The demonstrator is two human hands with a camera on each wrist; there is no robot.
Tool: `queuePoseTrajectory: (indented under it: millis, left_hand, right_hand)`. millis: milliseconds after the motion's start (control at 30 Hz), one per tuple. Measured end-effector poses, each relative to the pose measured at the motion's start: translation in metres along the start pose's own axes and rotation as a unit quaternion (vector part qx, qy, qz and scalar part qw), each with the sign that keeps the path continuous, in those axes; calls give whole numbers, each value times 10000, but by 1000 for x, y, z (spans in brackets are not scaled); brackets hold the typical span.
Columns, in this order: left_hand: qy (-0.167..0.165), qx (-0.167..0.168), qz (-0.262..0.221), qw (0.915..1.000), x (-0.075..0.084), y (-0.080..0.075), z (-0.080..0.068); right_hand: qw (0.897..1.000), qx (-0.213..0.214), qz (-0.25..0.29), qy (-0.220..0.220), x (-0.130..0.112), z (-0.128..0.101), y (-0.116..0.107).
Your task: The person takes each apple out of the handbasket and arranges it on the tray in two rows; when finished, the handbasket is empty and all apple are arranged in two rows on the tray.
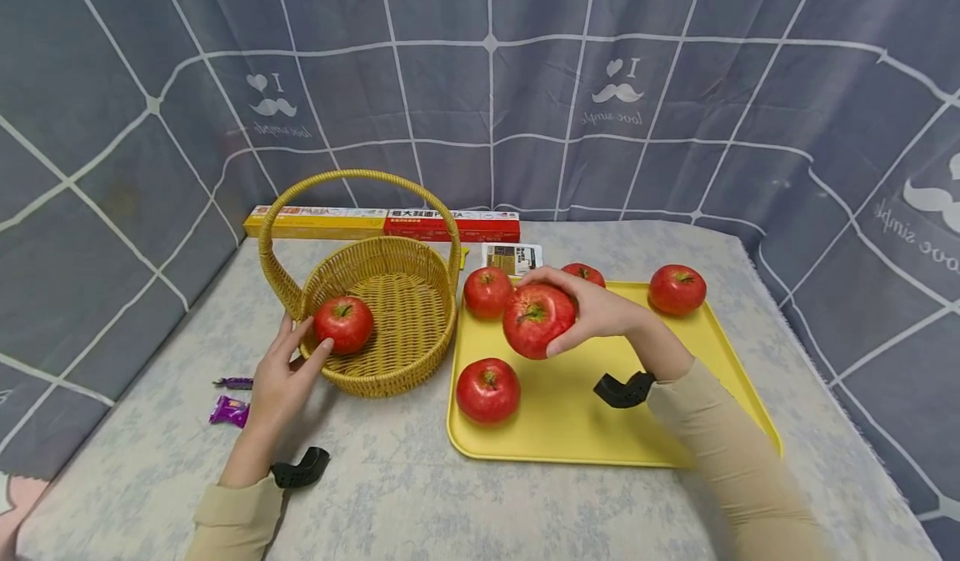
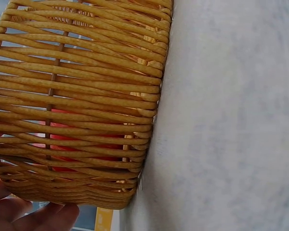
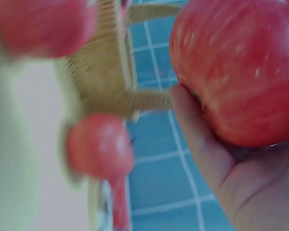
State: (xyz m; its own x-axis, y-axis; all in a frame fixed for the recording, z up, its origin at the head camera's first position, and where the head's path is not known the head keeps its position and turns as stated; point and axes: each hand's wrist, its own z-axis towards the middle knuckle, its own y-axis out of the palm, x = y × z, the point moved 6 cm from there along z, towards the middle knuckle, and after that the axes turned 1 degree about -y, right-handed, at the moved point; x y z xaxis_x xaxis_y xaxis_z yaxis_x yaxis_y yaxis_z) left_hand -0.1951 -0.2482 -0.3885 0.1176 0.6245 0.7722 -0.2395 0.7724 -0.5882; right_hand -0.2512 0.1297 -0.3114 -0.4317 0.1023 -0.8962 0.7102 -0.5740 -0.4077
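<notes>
My right hand (image 1: 581, 311) grips a large red apple (image 1: 537, 319) just above the yellow tray (image 1: 570, 428); the right wrist view shows this apple (image 3: 241, 67) in my curled fingers (image 3: 202, 134). Several more apples lie on the tray, one at the front left (image 1: 488, 390) and one at the far right (image 1: 677, 289). A wicker basket (image 1: 390, 319) with a hoop handle stands left of the tray and holds one apple (image 1: 343, 324). My left hand (image 1: 300, 348) rests with straight fingers against the basket's near rim, beside that apple. The left wrist view shows the basket wall (image 2: 77, 96) and my fingertips (image 2: 33, 216).
A long red and yellow box (image 1: 382, 222) lies against the checked curtain at the back. A small packet (image 1: 512, 257) sits behind the tray. Two purple sweet wrappers (image 1: 228, 411) lie left of my left hand. The pale tablecloth (image 1: 390, 494) covers the table.
</notes>
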Motion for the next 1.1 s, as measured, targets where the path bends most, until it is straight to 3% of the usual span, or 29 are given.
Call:
queuePoseTrajectory:
  millis: [200,433,633,1100]
  left_hand:
    - [37,51,33,10000,1,-1,1]
    - [75,71,-6,9999,2,-1,1]
    - [79,95,10,9999,1,-1,2]
    - [48,88,34,9999,0,1,2]
  right_hand:
    - [9987,193,117,456,30,-42,-11]
    - [9969,256,250,702,58,-71,-9]
    - [9955,109,609,714,75,-83,-4]
    - [9940,-658,521,696,84,-94,6]
